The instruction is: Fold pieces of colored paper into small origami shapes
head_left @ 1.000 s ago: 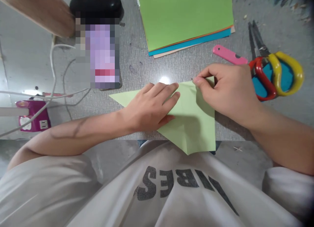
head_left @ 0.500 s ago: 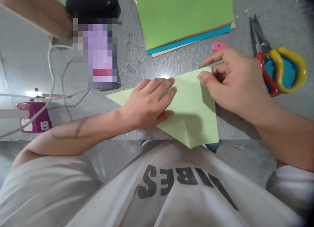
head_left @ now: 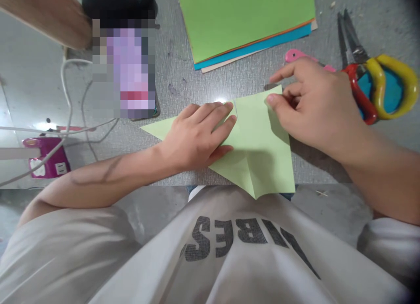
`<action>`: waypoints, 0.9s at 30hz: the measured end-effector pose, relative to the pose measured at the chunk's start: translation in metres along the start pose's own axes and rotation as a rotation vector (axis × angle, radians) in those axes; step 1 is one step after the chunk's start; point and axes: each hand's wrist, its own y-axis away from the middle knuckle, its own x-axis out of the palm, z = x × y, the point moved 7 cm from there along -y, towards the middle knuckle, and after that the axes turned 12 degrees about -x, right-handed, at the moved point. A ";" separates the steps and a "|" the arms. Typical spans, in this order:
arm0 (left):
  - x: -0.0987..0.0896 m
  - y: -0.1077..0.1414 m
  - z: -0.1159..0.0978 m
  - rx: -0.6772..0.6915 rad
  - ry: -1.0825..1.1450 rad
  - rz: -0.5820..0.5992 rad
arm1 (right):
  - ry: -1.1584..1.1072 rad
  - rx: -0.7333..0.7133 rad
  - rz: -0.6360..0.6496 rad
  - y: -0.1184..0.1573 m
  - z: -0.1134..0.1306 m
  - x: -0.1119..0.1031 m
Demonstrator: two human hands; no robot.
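Note:
A pale green sheet of paper (head_left: 272, 142) with a pointed left end lies on the grey table. A crease runs up from its lower edge, which sticks out past the table's front. Flat on the pointed part rests my left hand (head_left: 198, 133), fingers stretched to the right and pressing the paper down. My right hand (head_left: 320, 105) pinches the sheet near its upper right corner, thumb on top and the other fingers partly hidden, the index finger reaching out beyond the edge. That corner looks slightly raised.
Scissors (head_left: 377, 76) with red and yellow handles lie right of my right hand, a pink tool (head_left: 295, 54) just behind it. Coloured paper sheets (head_left: 246, 24) are stacked at the back. Leftward are a blurred phone (head_left: 131, 72), a black case (head_left: 120, 4), cables and a purple power socket (head_left: 47, 157).
The paper's upper right corner has risen slightly with my right hand, and its upper edge now bends. My left hand stays in place. The view has shifted a little.

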 end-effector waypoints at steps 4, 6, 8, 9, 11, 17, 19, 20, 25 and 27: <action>-0.001 -0.003 0.009 -0.073 0.039 0.006 | -0.008 0.005 -0.010 0.002 0.000 0.000; -0.002 -0.003 0.008 -0.055 0.026 -0.007 | -0.022 -0.017 0.027 0.001 0.002 0.002; -0.003 -0.003 0.003 -0.003 -0.002 -0.039 | -0.009 -0.045 0.069 0.000 0.005 0.003; -0.004 -0.002 0.001 0.019 -0.014 -0.057 | 0.004 -0.060 0.087 -0.001 0.006 0.004; -0.004 -0.002 -0.002 0.033 -0.021 -0.077 | 0.025 -0.090 0.107 -0.002 0.007 0.004; 0.000 -0.003 0.000 -0.024 0.012 -0.035 | 0.043 -0.115 0.106 0.001 0.007 0.005; 0.000 -0.003 0.000 -0.014 0.001 -0.046 | 0.064 -0.109 0.110 0.001 0.007 0.004; 0.000 -0.003 -0.001 -0.003 -0.001 -0.052 | 0.071 -0.104 0.112 0.001 0.006 0.004; -0.002 0.000 -0.006 0.050 -0.009 -0.068 | -0.020 -0.029 0.109 0.002 -0.003 0.001; -0.002 0.002 -0.007 0.045 -0.012 -0.069 | -0.082 -0.015 0.128 0.003 -0.004 0.001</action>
